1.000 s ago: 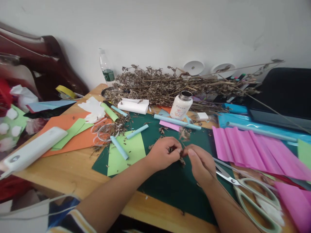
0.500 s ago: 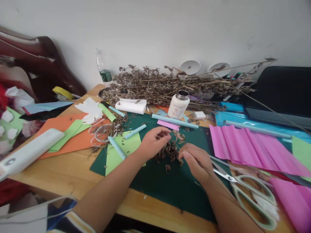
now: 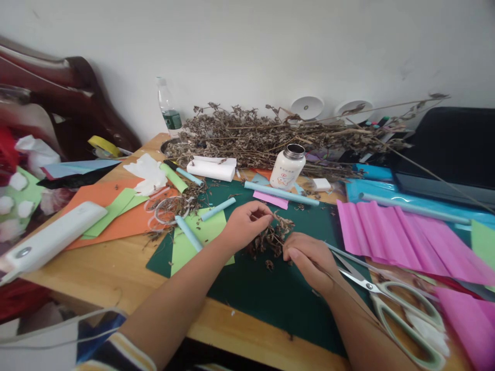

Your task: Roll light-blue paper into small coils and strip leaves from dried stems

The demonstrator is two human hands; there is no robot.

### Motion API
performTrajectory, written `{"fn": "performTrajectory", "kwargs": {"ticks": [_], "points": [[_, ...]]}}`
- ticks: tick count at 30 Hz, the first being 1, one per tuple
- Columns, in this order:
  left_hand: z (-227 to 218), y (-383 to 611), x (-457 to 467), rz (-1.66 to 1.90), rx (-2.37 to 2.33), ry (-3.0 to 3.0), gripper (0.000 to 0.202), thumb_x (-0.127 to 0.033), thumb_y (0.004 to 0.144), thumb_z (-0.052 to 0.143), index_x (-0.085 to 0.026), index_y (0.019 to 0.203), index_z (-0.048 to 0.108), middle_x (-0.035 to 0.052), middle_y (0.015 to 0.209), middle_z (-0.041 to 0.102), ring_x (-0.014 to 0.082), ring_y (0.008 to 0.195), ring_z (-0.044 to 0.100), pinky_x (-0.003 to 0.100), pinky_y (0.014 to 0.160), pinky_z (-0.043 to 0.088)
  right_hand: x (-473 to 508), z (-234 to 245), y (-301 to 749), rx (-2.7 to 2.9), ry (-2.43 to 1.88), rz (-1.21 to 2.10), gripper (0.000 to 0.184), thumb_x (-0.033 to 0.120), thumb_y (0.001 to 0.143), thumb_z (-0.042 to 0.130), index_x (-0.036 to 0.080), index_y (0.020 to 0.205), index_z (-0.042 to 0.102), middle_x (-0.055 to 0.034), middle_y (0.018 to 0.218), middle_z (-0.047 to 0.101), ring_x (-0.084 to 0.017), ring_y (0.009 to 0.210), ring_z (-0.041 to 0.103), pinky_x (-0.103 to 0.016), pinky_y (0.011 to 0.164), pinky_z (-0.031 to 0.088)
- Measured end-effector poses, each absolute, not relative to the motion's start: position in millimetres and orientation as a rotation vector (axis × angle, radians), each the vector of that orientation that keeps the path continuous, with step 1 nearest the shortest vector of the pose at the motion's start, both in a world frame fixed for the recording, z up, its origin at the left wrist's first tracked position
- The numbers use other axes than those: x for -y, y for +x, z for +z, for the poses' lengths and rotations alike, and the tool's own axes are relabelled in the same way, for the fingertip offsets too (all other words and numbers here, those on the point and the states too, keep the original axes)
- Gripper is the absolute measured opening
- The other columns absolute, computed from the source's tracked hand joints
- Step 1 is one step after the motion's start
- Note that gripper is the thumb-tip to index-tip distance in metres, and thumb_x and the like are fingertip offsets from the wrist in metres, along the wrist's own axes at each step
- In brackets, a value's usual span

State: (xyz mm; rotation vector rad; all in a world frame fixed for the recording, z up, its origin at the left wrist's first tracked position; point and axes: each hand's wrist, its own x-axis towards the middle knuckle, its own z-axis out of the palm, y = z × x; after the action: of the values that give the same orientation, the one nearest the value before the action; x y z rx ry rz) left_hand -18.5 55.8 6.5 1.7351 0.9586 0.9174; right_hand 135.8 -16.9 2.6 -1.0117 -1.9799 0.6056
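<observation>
My right hand (image 3: pixel 311 257) is closed round the thin stem of a dried plant sprig (image 3: pixel 284 225), whose tail runs back along my forearm. At the sprig's curled brown leaves, the thumb and fingertips of my left hand (image 3: pixel 249 221) are pinched together. Loose dry leaves (image 3: pixel 269 265) lie below on the dark green mat (image 3: pixel 270 304). Beside my right wrist rest scissors (image 3: pixel 410 304) with pale green handles, blades slightly apart. A light green paper sheet (image 3: pixel 211 232) with blue paper rolls (image 3: pixel 188 233) on it is left of my left hand.
A large heap of dried stalks (image 3: pixel 247 134) lies along the wall behind an uncapped white bottle (image 3: pixel 288 167). Pink crepe paper (image 3: pixel 386 232) spreads at the right. Orange paper (image 3: pixel 96 196) and a white handheld device (image 3: pixel 58 234) occupy the left. A plastic bottle (image 3: pixel 169 111) stands behind.
My left thumb and fingertips have closed on the sprig's leaves, having been slightly apart. My right hand keeps its hold on the stem. The whole view has shifted slightly.
</observation>
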Motion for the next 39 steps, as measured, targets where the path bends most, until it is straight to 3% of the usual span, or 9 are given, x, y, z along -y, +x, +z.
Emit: {"fn": "performTrajectory", "kwargs": {"ticks": [2, 7, 13, 21, 29, 35, 39], "points": [[7.3, -19.7, -55.8, 0.938, -0.976, 1.808, 0.011, -0.022, 0.069, 0.047, -0.015, 0.073, 0.055, 0.0005, 0.07, 0.057, 0.01, 0.064, 0.051, 0.021, 0.061, 0.041, 17.0, 2.2, 135.1, 1.988, -1.022, 0.623, 0.022, 0.016, 0.079, 0.034, 0.017, 0.061, 0.047, -0.0013, 0.057, 0.049, -0.011, 0.057, 0.045, -0.026, 0.055, 0.036], [7.9, -24.3, -58.3, 0.805, -0.848, 2.256, 0.031, -0.016, 0.071, 0.045, -0.019, 0.101, 0.051, 0.0026, 0.082, 0.059, 0.0133, 0.076, 0.052, 0.025, 0.073, 0.04, 15.5, 1.3, 132.0, 2.005, -1.021, 0.6, 0.024, 0.017, 0.079, 0.034, 0.017, 0.059, 0.047, -0.0012, 0.056, 0.049, -0.012, 0.056, 0.045, -0.026, 0.054, 0.035], [7.1, -24.8, -61.6, 0.74, -0.851, 2.339, 0.015, -0.018, 0.073, 0.044, -0.017, 0.078, 0.058, 0.0043, 0.08, 0.059, 0.016, 0.08, 0.051, 0.027, 0.074, 0.037, 14.9, 1.3, 131.5, 2.017, -1.018, 0.588, 0.025, 0.017, 0.08, 0.033, 0.017, 0.058, 0.046, -0.0013, 0.054, 0.048, -0.011, 0.055, 0.045, -0.025, 0.053, 0.035], [3.6, -21.5, -66.2, 0.953, -0.91, 1.151, 0.016, -0.029, 0.068, 0.052, -0.015, 0.064, 0.046, -0.0033, 0.058, 0.048, 0.0064, 0.055, 0.047, 0.02, 0.056, 0.04, 15.2, 4.4, 129.2, 2.017, -1.09, 0.515, 0.026, 0.016, 0.079, 0.034, 0.017, 0.055, 0.042, -0.0001, 0.051, 0.045, -0.011, 0.053, 0.043, -0.024, 0.051, 0.033], [2.4, -10.2, -58.6, 1.038, -0.837, 0.8, 0.021, -0.026, 0.063, 0.059, -0.014, 0.06, 0.042, -0.0045, 0.053, 0.047, 0.0043, 0.05, 0.046, 0.018, 0.053, 0.041, 12.7, 0.5, 131.3, 1.995, -1.152, 0.475, 0.026, 0.016, 0.079, 0.034, 0.018, 0.054, 0.041, -0.0006, 0.051, 0.043, -0.012, 0.052, 0.042, -0.026, 0.05, 0.032], [1.1, -26.6, -78.4, 1.247, -0.897, 0.595, 0.016, -0.023, 0.068, 0.052, -0.015, 0.061, 0.04, -0.0058, 0.053, 0.044, 0.0038, 0.048, 0.045, 0.021, 0.056, 0.044, 16.7, 0.6, 134.4, 1.897, -1.024, 0.52, 0.023, 0.013, 0.077, 0.035, 0.018, 0.056, 0.043, -0.0009, 0.053, 0.045, -0.012, 0.054, 0.044, -0.027, 0.053, 0.034], [-0.8, -37.4, -87.7, 1.209, -1.018, 0.902, 0.014, -0.026, 0.067, 0.053, -0.015, 0.065, 0.045, -0.004, 0.057, 0.048, 0.0054, 0.052, 0.047, 0.02, 0.054, 0.042, 17.5, 0.3, 137.8, 1.81, -1.02, 0.549, 0.023, 0.013, 0.077, 0.035, 0.018, 0.056, 0.042, -0.0003, 0.052, 0.045, -0.012, 0.053, 0.045, -0.027, 0.051, 0.035]]}}
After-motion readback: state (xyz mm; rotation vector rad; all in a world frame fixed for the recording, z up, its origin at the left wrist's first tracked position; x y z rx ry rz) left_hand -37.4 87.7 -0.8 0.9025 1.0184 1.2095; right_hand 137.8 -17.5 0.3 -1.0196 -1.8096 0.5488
